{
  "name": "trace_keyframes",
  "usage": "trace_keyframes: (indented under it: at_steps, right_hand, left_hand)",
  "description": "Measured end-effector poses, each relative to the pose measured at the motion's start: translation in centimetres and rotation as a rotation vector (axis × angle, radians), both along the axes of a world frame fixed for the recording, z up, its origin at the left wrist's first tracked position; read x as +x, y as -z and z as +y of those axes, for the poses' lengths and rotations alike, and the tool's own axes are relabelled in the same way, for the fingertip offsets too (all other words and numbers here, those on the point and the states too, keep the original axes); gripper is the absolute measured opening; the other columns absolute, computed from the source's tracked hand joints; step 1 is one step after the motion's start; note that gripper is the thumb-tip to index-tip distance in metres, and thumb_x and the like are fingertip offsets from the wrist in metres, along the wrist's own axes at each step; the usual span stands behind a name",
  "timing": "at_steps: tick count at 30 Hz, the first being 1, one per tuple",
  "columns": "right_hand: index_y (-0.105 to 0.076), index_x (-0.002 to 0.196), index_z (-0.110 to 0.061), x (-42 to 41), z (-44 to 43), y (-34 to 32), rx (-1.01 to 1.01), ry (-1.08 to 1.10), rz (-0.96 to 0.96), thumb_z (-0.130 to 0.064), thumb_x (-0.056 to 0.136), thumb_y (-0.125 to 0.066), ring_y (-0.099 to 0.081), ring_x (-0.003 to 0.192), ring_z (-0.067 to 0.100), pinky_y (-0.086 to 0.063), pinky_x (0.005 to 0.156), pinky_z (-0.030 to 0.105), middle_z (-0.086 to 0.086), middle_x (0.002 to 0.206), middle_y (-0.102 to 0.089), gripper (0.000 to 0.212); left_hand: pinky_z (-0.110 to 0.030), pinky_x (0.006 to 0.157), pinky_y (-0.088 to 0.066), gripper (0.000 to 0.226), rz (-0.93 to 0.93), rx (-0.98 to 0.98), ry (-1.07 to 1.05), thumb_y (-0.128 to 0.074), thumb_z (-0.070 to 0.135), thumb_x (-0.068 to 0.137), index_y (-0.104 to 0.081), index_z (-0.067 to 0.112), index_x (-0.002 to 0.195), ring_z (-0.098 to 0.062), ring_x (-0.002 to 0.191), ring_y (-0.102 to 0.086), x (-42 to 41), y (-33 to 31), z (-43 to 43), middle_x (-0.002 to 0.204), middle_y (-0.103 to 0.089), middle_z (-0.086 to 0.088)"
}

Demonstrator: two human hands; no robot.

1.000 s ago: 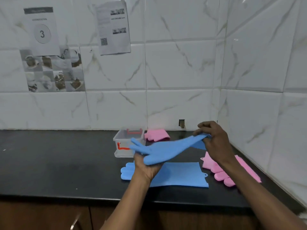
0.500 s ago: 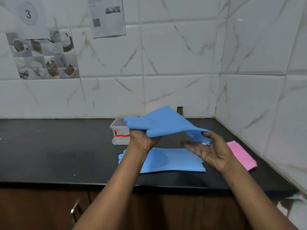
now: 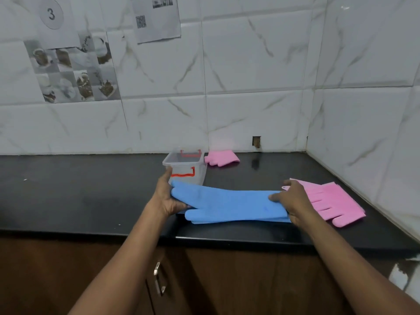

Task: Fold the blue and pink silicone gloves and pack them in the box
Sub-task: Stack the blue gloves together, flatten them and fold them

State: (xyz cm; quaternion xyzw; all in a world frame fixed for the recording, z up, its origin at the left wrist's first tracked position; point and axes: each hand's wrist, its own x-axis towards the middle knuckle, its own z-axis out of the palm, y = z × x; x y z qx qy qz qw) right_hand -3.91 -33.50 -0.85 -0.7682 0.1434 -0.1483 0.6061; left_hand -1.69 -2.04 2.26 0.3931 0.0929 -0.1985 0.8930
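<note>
Black counter (image 3: pixel 91 189): we hold one blue glove (image 3: pixel 227 203) stretched.
Ends gripped by left hand (image 3: pixel 163 196), right hand (image 3: pixel 293 201); second glove (image 3: pixel 238 222) beneath mostly hidden.

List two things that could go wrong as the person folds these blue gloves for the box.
1. The blue gloves lie close to the front edge of the counter; they could slip off.
2. The right hand is right by the pink glove and might drag it.
</note>
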Motion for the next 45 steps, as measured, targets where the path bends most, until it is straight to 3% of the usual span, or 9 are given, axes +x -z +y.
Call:
trace_keyframes:
  at_steps: [8,12,16,21,25,31,34,41,45]
  right_hand:
    - [-0.063,0.119,-0.003,0.7,-0.9,0.6,-0.25,0.023,-0.07,-0.006,0.08,-0.074,-0.056,0.103,0.021,-0.041,0.085,0.03,0.012,0.123,-0.062,0.041]
    - [-0.064,0.117,-0.008,1.3,-1.1,-0.6,-0.184,0.09,-0.13,-0.008,0.081,-0.073,-0.057,0.101,0.022,-0.046,0.083,0.034,0.009,0.118,-0.062,0.036]
    - [-0.062,0.119,-0.001,1.2,-1.2,1.0,-0.227,0.074,-0.052,-0.004,0.081,-0.073,-0.058,0.111,0.029,-0.047,0.097,0.039,0.015,0.126,-0.061,0.039]
    - [-0.063,0.118,-0.003,0.7,-1.0,2.3,-0.322,0.111,-0.089,-0.011,0.084,-0.07,-0.057,0.114,0.027,-0.039,0.086,0.027,0.012,0.125,-0.063,0.036]
    - [-0.062,0.119,-0.003,0.5,-0.9,2.3,-0.356,0.109,-0.096,-0.012,0.085,-0.069,-0.057,0.114,0.027,-0.042,0.089,0.032,0.012,0.126,-0.062,0.036]
    - [-0.062,0.118,-0.001,0.4,-0.6,2.2,-0.414,0.144,-0.103,-0.014,0.086,-0.068,-0.056,0.114,0.029,-0.042,0.091,0.033,0.013,0.124,-0.063,0.035]
    - [-0.064,0.113,-0.003,0.0,-0.4,2.0,-0.399,0.197,-0.141,-0.016,0.084,-0.069,-0.059,0.11,0.029,-0.043,0.087,0.032,0.011,0.116,-0.067,0.033]
    - [-0.067,0.108,-0.004,-0.5,-0.2,1.7,-0.426,0.276,-0.131,-0.013,0.082,-0.064,-0.064,0.095,0.033,-0.049,0.081,0.034,0.014,0.095,-0.073,0.028]
    - [-0.066,0.108,-0.011,-0.5,0.1,1.9,-0.463,0.3,-0.123,-0.015,0.083,-0.062,-0.063,0.089,0.029,-0.042,0.069,0.028,0.009,0.094,-0.072,0.026]
  left_hand:
    - [-0.046,0.065,-0.056,0.032,-0.061,0.599,-0.165,-0.062,-0.005,0.085,-0.054,0.001,0.116,-0.034,0.083,-0.065,1.4,-0.2,-1.7,0.098,-0.065,-0.021]
    - [-0.036,0.043,-0.055,0.017,-0.078,0.583,-0.198,-0.061,-0.009,0.085,-0.057,-0.001,0.099,-0.031,0.066,-0.07,2.6,-0.9,-1.5,0.085,-0.067,-0.019]
    - [-0.043,0.048,-0.057,0.031,-0.009,0.624,-0.14,-0.064,-0.006,0.084,-0.052,0.002,0.112,-0.032,0.079,-0.065,2.5,0.9,-1.7,0.098,-0.065,-0.02]
    - [-0.051,0.054,-0.059,0.03,0.008,0.588,-0.128,-0.066,-0.005,0.08,-0.053,0.004,0.106,-0.032,0.081,-0.066,2.5,1.7,-1.3,0.098,-0.065,-0.019]
    - [-0.041,0.057,-0.057,0.033,-0.067,0.716,-0.252,-0.075,0.0,0.071,-0.057,0.004,0.098,-0.031,0.082,-0.064,2.7,1.2,-1.2,0.095,-0.064,-0.017]
    - [-0.024,0.035,-0.047,0.015,-0.144,0.908,-0.329,-0.072,0.01,0.075,-0.057,0.01,0.078,-0.023,0.075,-0.056,2.4,2.1,-1.0,0.086,-0.058,-0.01]
    - [-0.032,0.049,-0.052,0.023,-0.22,1.0,-0.408,-0.066,0.025,0.082,-0.057,0.005,0.076,-0.021,0.075,-0.055,2.4,2.6,-1.5,0.083,-0.058,-0.007]
    - [-0.041,0.084,-0.045,0.034,-0.543,1.837,-0.789,-0.06,0.03,0.089,-0.066,0.012,0.118,-0.031,0.109,-0.051,0.5,3.7,-3.9,0.12,-0.057,-0.013]
    - [-0.032,0.092,-0.045,0.028,-1.028,1.692,-0.655,-0.06,0.033,0.092,-0.074,0.015,0.107,-0.019,0.112,-0.054,-0.2,4.2,-4.5,0.117,-0.064,-0.002]
